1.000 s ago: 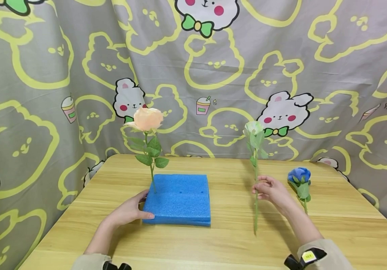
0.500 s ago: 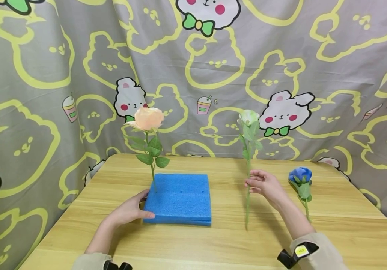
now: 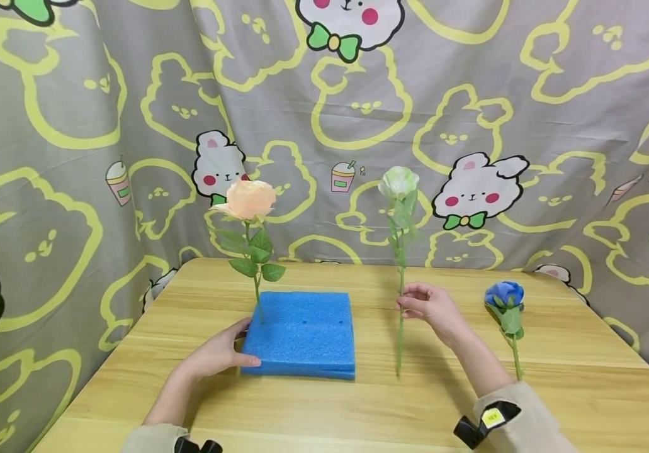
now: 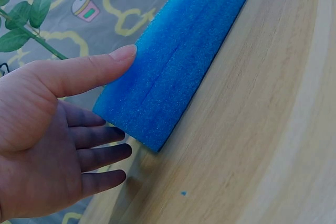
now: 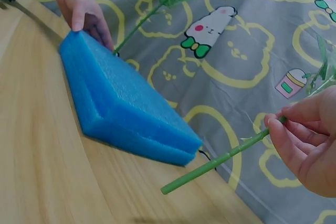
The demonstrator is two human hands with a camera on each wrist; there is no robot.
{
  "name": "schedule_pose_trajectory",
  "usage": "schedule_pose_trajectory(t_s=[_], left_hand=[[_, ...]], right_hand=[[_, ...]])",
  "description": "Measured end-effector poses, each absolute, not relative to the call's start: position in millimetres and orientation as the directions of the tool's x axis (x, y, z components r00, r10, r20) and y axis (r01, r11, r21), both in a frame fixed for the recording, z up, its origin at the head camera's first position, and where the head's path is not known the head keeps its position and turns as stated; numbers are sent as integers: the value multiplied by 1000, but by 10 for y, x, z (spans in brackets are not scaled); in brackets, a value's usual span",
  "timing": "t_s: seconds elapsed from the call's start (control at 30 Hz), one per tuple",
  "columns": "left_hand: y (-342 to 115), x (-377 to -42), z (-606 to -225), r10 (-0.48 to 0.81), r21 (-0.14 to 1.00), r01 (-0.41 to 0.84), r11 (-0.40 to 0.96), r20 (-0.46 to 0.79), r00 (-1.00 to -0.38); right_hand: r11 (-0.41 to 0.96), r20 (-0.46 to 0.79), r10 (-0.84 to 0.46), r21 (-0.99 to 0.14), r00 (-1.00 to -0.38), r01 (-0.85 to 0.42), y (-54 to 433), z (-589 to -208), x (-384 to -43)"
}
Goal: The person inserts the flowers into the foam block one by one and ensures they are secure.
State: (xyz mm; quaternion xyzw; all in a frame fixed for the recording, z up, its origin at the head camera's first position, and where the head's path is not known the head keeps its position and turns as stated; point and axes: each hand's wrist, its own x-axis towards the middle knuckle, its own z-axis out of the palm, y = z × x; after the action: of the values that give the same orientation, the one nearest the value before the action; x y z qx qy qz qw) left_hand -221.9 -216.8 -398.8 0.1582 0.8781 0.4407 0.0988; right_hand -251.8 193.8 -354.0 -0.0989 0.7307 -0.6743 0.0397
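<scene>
My right hand (image 3: 434, 313) pinches the green stem (image 5: 226, 157) of a pale green-white artificial flower (image 3: 399, 182) between thumb and fingers. The flower stands nearly upright, its lower stem end free, to the right of a blue foam block (image 3: 301, 343). At the block's front left corner is my left hand (image 3: 219, 352): the thumb (image 4: 113, 66) touches the front face, while the straight fingers (image 4: 105, 160) lie by the left side. A peach rose (image 3: 249, 200) stands in the foam near its left edge. Small dark holes show in the foam top.
A blue rose (image 3: 505, 296) lies on the wooden table (image 3: 358, 415) at the right, beyond my right forearm. Patterned grey cloth (image 3: 279, 94) hangs behind and at the sides. A tiny blue crumb (image 4: 183, 193) lies near the block.
My right hand has moved left and slightly up with the pale green-white flower, bringing it closer to the foam block. My left hand has stayed at the block's corner.
</scene>
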Motion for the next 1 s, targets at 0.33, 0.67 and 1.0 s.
schedule_pose_trajectory(t_s=[0.33, 0.67, 1.0], left_hand=[[-2162, -2211, -3973, 361, 797, 196, 571, -29, -932], [-2165, -2209, -3971, 362, 797, 197, 570, -29, -932], [-2164, -2207, -3975, 357, 792, 199, 577, -26, -934]], right_hand=[[84, 171, -214, -978, -962, -193, 1735, -3438, -2529], [61, 200, -244, -973, -949, -221, 1553, -3364, -2549], [23, 246, -235, -966, -940, -258, 1342, -3321, -2605]])
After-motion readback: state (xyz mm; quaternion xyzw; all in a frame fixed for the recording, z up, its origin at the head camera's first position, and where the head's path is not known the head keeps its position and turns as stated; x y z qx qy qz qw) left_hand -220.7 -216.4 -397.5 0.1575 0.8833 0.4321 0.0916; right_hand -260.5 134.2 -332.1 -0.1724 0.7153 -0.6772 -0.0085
